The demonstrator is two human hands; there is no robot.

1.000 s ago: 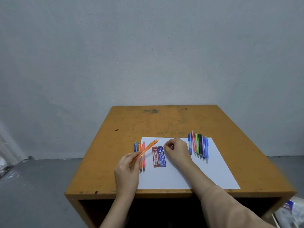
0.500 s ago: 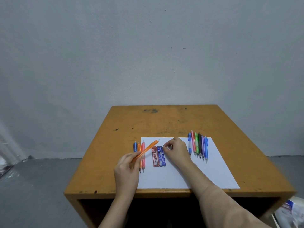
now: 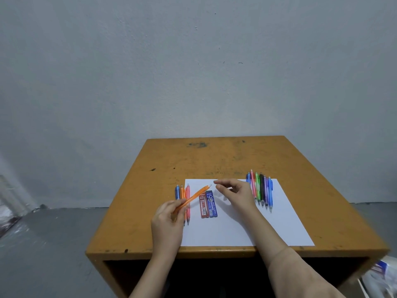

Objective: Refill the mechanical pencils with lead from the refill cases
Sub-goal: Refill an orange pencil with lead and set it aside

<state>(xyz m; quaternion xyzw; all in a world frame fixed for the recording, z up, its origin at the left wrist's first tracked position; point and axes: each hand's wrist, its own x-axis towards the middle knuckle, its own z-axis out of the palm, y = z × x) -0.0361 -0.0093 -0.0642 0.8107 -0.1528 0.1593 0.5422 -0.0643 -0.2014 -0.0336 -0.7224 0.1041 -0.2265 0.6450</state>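
Observation:
My left hand (image 3: 167, 218) grips an orange mechanical pencil (image 3: 194, 195), tilted so its white-tipped back end points up and to the right. My right hand (image 3: 236, 194) hovers over the white paper (image 3: 236, 229), with thumb and forefinger stretched toward that end and their tips close together. Whether they pinch something thin is too small to tell. A red lead case (image 3: 204, 204) and a blue lead case (image 3: 212, 203) lie side by side on the paper. Three pencils (image 3: 182, 194) lie left of the cases and several coloured pencils (image 3: 261, 188) lie to the right.
Everything sits on a worn orange wooden table (image 3: 214, 160) against a grey wall. Its front edge is just below the paper. A white and blue bag (image 3: 384, 276) lies on the floor at the lower right.
My right hand has lifted off the paper and stretched its thumb and forefinger left toward the pencil's back end. My left hand keeps the orange pencil almost still.

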